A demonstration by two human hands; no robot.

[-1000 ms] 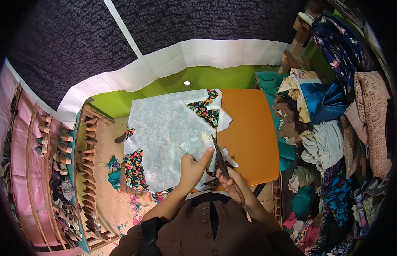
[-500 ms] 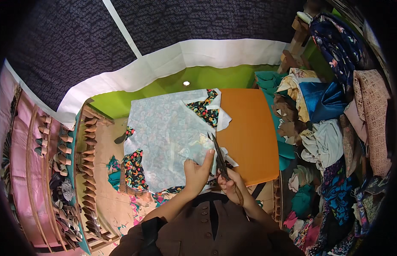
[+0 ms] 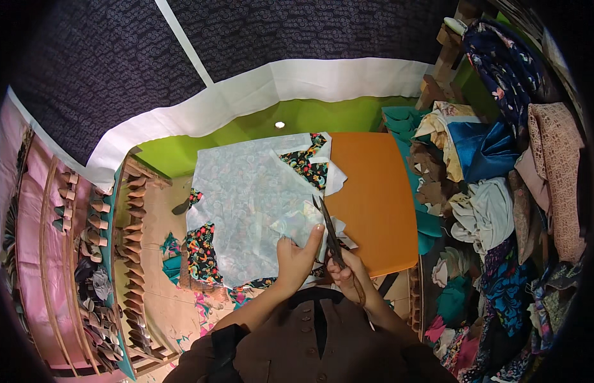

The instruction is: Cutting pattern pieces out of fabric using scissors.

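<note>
A pair of dark scissors (image 3: 333, 241) is gripped in my right hand (image 3: 346, 274), fingers closed round its handles. The blades point away from me, slightly parted at the tips, along the right edge of a thin white cloth (image 3: 246, 191). My left hand (image 3: 297, 262) rests at the near right part of this cloth, just left of the blades. Its thumb lies on top; its other fingers seem tucked beneath the cloth, partly hidden. Black floral fabric (image 3: 203, 254) shows under the white layer at its left, near and far right edges.
The cloth lies on an orange table (image 3: 373, 198). At the right, piled fabrics (image 3: 485, 214) fill shelves. Wooden racks with rows of shoe-shaped pieces (image 3: 134, 255) stand at the left. Scraps (image 3: 207, 309) lie on the floor. A dark patterned curtain (image 3: 322, 32) hangs beyond.
The scissors have shifted very slightly, and their tips stand a little farther apart. My left hand has barely moved.
</note>
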